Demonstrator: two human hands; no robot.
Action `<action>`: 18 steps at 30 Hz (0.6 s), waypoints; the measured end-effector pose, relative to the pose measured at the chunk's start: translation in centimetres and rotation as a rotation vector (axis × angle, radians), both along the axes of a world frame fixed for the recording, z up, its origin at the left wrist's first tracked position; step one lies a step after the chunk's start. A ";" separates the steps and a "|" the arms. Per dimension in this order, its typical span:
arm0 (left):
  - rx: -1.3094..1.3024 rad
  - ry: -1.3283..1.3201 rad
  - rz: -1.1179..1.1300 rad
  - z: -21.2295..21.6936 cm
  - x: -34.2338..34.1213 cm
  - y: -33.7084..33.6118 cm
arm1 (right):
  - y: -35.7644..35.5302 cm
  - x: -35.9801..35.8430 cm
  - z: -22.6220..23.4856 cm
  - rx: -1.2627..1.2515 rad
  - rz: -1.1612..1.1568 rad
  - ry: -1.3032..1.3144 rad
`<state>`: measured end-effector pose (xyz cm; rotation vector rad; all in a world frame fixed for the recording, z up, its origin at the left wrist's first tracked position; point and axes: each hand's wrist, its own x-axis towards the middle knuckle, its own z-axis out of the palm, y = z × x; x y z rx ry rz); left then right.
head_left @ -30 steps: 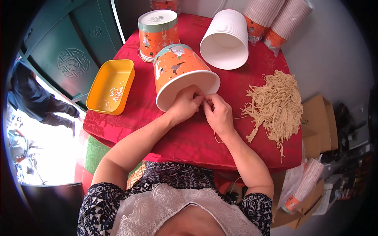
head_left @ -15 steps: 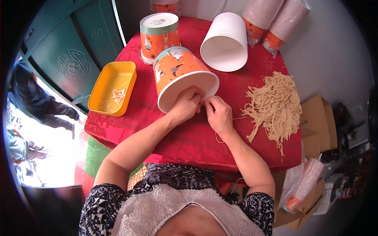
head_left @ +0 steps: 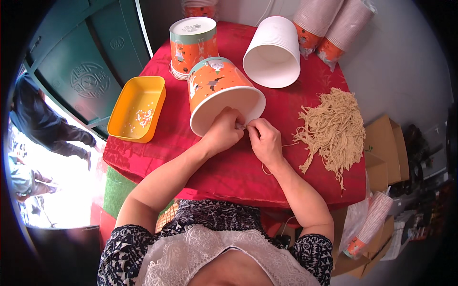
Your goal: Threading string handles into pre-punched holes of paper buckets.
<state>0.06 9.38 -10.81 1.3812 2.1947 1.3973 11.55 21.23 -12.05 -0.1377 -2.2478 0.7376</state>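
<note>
An orange and grey-green paper bucket (head_left: pixel 214 78) lies tilted on the red cloth, its white rim and open mouth facing me. My left hand (head_left: pixel 226 127) reaches into that mouth, fingers curled into a pinch near the lower right rim. Close against it, my right hand (head_left: pixel 264 138) pinches at the same spot, thumb and forefinger pressed together. Beige string (head_left: pixel 265 170) trails below and beside my right hand; its end between the fingers is too small to see well. To the right lies a loose heap of beige strings (head_left: pixel 334 131).
A yellow tray (head_left: pixel 125 117) with small pale bits stands at the left. Behind are an upside-down printed bucket (head_left: pixel 193 45) and a white nested bucket stack (head_left: pixel 272 57). Wrapped stacks (head_left: pixel 355 26) stand at the back right; cardboard boxes (head_left: pixel 381 148) are beside the table (head_left: pixel 305 190).
My left fingers have shifted slightly around the pinch point at the rim, and the left wrist has turned a little. The bucket has barely moved; the right hand stays at the same spot.
</note>
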 end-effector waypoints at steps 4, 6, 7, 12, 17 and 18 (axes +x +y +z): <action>0.013 0.062 0.050 0.4 0.5 0.1 | 0.0 -0.1 0.0 0.018 -0.008 0.001; -0.012 0.035 0.043 0.8 0.5 0.1 | -0.1 -0.1 0.0 0.011 -0.021 -0.008; -0.038 0.010 0.035 0.9 0.5 0.1 | -0.1 -0.2 0.0 0.011 -0.023 -0.009; -0.020 -0.001 0.034 0.8 0.6 0.1 | -0.2 -0.4 -0.5 -0.027 -0.053 -0.011; 0.024 0.075 0.041 0.2 0.5 0.1 | -0.3 -0.3 -0.2 0.075 -0.068 -0.019; 0.022 0.057 0.028 0.4 0.5 0.1 | -0.3 -0.2 -0.1 0.110 -0.073 -0.018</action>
